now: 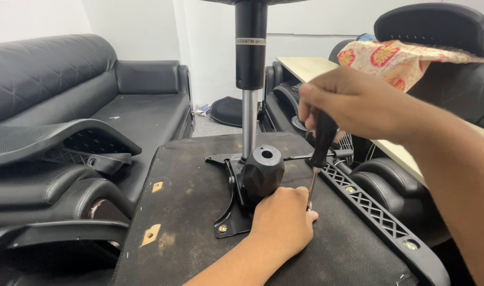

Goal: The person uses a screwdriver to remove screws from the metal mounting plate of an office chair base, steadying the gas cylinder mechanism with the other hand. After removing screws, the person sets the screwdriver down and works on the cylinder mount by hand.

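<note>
An upturned office chair seat (189,212) lies in front of me with its black metal mechanism plate (232,214) bolted on. The gas lift cylinder (250,63) rises straight up from the black housing (263,170). My right hand (353,103) is closed around the black handle of a screwdriver (319,148), whose shaft points down at the plate. My left hand (281,220) rests on the plate's right side, fingers touching the screwdriver's shaft near its tip. The tip itself is hidden behind my left hand.
A black plastic armrest bracket (379,217) runs along the seat's right edge. A black leather sofa (93,90) stands at the left with chair parts (56,143) stacked before it. A wooden board (311,66), patterned cloth (401,61) and another chair back (438,24) are at the right.
</note>
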